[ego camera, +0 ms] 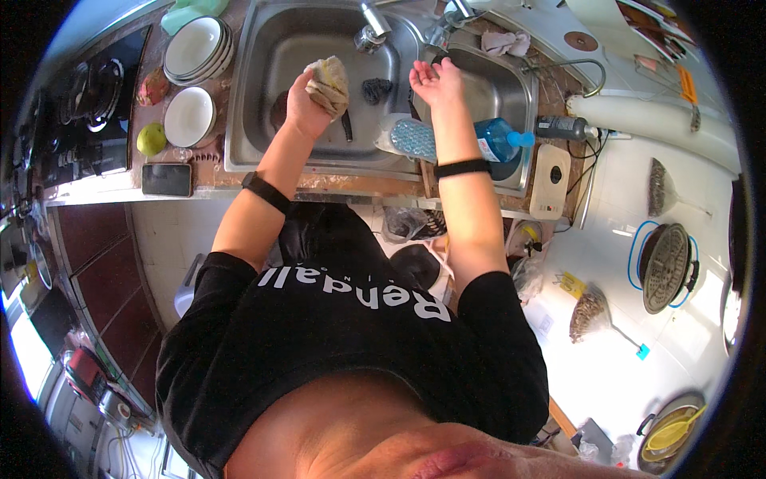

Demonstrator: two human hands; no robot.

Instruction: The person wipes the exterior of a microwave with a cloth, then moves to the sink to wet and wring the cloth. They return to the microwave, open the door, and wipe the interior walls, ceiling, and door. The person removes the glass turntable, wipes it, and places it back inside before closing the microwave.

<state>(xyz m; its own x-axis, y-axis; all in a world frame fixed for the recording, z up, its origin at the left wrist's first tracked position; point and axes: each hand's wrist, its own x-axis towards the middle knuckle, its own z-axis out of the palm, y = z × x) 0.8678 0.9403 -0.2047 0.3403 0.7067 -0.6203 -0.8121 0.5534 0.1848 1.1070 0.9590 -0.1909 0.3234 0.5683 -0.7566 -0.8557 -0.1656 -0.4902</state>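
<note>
My left hand (pixel 308 108) grips a folded, yellowish cloth (pixel 329 87) above the large basin of a steel sink (pixel 236 114). Palm up with its fingers loosely curled, my right hand (pixel 440 84) holds nothing over the divide between the two basins. A dark scouring pad (pixel 377 91) and a black handle (pixel 347 127) lie in the large basin. Beneath my right forearm are a blue patterned item in clear plastic (pixel 407 138) and a blue pump bottle (pixel 499 141). The faucet (pixel 374 27) reaches over the large basin from behind.
Left of the sink stand stacked white bowls (pixel 192 48), a single bowl (pixel 190 117), a dragon fruit (pixel 153 87), a green fruit (pixel 151 139) and a phone (pixel 167 179). To the right are a crumpled cloth (pixel 505 43), a dark bottle (pixel 562 127) and a pale board-like device (pixel 550 179).
</note>
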